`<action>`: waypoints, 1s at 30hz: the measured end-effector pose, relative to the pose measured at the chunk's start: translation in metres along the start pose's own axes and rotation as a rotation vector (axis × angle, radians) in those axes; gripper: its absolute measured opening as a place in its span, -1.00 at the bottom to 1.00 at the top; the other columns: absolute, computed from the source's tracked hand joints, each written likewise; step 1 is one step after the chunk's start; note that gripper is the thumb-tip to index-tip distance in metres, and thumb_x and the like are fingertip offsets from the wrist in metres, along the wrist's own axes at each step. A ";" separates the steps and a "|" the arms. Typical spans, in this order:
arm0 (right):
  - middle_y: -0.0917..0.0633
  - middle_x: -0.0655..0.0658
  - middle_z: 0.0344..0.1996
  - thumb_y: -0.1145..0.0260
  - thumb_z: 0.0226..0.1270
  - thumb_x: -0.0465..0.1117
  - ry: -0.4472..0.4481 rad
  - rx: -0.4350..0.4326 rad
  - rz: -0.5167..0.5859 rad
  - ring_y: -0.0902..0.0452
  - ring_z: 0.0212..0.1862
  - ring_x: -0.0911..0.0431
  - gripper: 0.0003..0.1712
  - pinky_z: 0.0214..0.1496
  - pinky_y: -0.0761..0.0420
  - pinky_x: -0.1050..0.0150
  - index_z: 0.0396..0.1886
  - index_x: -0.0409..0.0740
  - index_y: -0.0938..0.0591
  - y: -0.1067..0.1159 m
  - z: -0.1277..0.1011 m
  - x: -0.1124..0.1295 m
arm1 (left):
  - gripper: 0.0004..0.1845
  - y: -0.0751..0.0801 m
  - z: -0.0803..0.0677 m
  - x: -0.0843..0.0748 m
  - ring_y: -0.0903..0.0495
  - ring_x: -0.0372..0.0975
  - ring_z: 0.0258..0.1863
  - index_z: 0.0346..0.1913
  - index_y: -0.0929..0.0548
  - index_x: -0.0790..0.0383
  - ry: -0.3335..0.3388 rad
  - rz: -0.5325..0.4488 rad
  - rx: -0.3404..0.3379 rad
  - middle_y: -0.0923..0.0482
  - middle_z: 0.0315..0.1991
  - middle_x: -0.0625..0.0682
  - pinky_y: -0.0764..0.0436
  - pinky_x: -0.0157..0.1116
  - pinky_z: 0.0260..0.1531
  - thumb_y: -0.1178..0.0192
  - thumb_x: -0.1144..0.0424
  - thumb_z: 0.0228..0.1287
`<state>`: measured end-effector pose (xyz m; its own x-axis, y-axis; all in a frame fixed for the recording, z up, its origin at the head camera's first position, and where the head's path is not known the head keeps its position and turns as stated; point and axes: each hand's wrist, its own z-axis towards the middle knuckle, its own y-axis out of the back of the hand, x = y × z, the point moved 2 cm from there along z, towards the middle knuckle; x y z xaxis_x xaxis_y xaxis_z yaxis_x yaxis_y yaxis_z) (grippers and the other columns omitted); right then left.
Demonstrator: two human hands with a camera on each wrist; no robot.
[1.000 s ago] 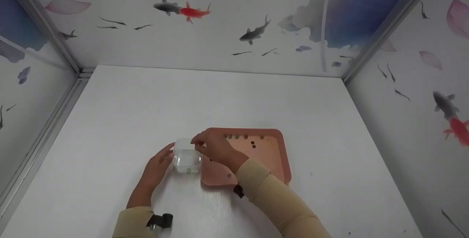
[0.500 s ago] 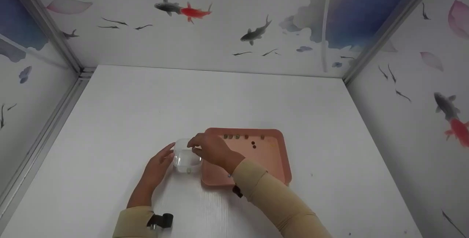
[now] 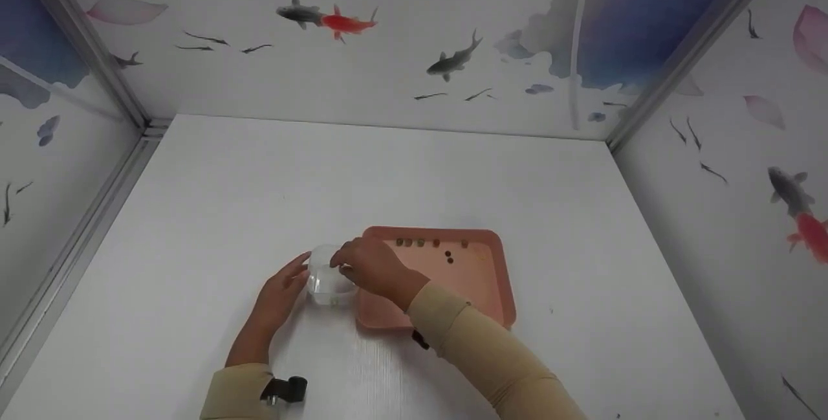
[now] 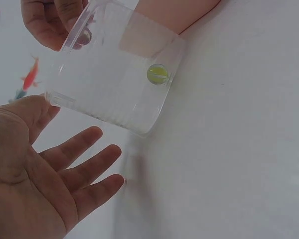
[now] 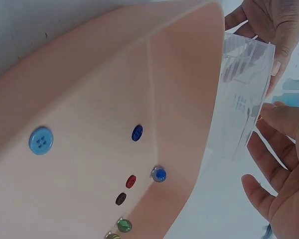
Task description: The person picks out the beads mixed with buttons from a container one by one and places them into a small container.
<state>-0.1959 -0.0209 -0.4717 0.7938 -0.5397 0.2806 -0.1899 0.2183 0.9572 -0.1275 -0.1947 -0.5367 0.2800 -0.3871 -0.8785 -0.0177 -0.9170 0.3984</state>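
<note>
A clear plastic box stands on the white table just left of a pink tray. One yellow-green marble lies inside the box. My left hand is beside the box's left wall, fingers straight, with the thumb against the box's corner. My right hand reaches over the box's open top. Its fingertips pinch a small dark bead at the rim. The tray holds several small buttons and marbles, among them a light blue button and a blue marble.
Patterned walls with painted fish close off the table at the back and on both sides. More small pieces lie in a row along the tray's far wall.
My right hand has moved left from the tray's edge to over the box. The left hand and the box have stayed where they were.
</note>
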 end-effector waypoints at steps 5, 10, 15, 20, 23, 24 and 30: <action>-0.75 0.01 -0.10 -0.40 0.24 -0.27 0.015 -0.015 -0.008 -0.64 -0.02 0.18 -0.74 0.08 -0.57 0.40 -0.06 -0.05 -0.75 0.000 0.000 0.000 | -0.49 0.000 0.001 0.000 -0.25 0.18 0.37 0.47 -0.25 0.05 -0.011 0.005 -0.004 -0.36 0.34 0.24 -0.22 0.17 0.32 0.09 0.07 0.54; -0.73 0.01 -0.05 -0.40 0.25 -0.26 -0.007 -0.010 0.023 -0.61 0.04 0.16 -0.71 0.15 -0.54 0.36 -0.02 -0.04 -0.73 -0.001 -0.001 -0.002 | -0.48 0.000 0.002 0.002 -0.23 0.19 0.37 0.47 -0.24 0.02 -0.002 -0.010 0.006 -0.35 0.35 0.23 -0.24 0.17 0.31 0.09 0.05 0.53; -0.70 0.01 0.00 -0.40 0.26 -0.21 -0.028 -0.002 0.039 -0.58 0.10 0.16 -0.66 0.21 -0.50 0.34 0.04 -0.02 -0.70 -0.002 -0.002 -0.002 | -0.48 0.000 0.003 0.004 -0.23 0.19 0.38 0.48 -0.23 0.00 0.002 -0.008 0.012 -0.35 0.35 0.24 -0.24 0.17 0.31 0.09 0.04 0.54; -0.65 0.00 0.09 -0.40 0.27 -0.14 -0.018 -0.018 0.012 -0.52 0.18 0.14 -0.58 0.27 -0.46 0.29 0.13 -0.01 -0.64 0.000 -0.004 -0.001 | -0.49 -0.001 0.003 0.004 -0.25 0.19 0.37 0.47 -0.25 0.02 -0.003 -0.005 0.004 -0.35 0.34 0.24 -0.24 0.17 0.31 0.09 0.06 0.53; -0.59 -0.02 0.17 -0.38 0.29 -0.07 -0.014 -0.034 -0.024 -0.47 0.24 0.11 -0.52 0.30 -0.44 0.25 0.21 0.02 -0.59 0.001 -0.006 -0.001 | -0.49 -0.002 0.003 0.003 -0.23 0.18 0.38 0.47 -0.26 0.02 0.001 -0.004 0.004 -0.35 0.35 0.23 -0.22 0.17 0.32 0.09 0.06 0.53; -0.57 -0.02 0.20 -0.38 0.29 -0.05 -0.011 -0.040 -0.037 -0.45 0.26 0.10 -0.49 0.31 -0.43 0.24 0.23 0.03 -0.57 0.001 -0.007 -0.001 | -0.49 -0.002 0.003 0.003 -0.22 0.18 0.38 0.46 -0.26 0.02 0.001 -0.004 0.003 -0.35 0.35 0.22 -0.21 0.17 0.33 0.08 0.06 0.53; -0.44 -0.05 0.33 -0.36 0.28 0.06 0.026 -0.108 -0.125 -0.32 0.36 0.09 -0.36 0.34 -0.40 0.18 0.33 0.05 -0.47 0.001 -0.010 -0.003 | -0.48 -0.005 0.003 0.000 -0.20 0.17 0.40 0.47 -0.26 0.01 -0.003 0.003 0.017 -0.34 0.36 0.22 -0.20 0.17 0.33 0.08 0.03 0.52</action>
<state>-0.1925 -0.0112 -0.4722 0.8223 -0.5471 0.1563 -0.0267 0.2373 0.9711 -0.1304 -0.1908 -0.5396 0.2769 -0.3897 -0.8783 -0.0350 -0.9176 0.3961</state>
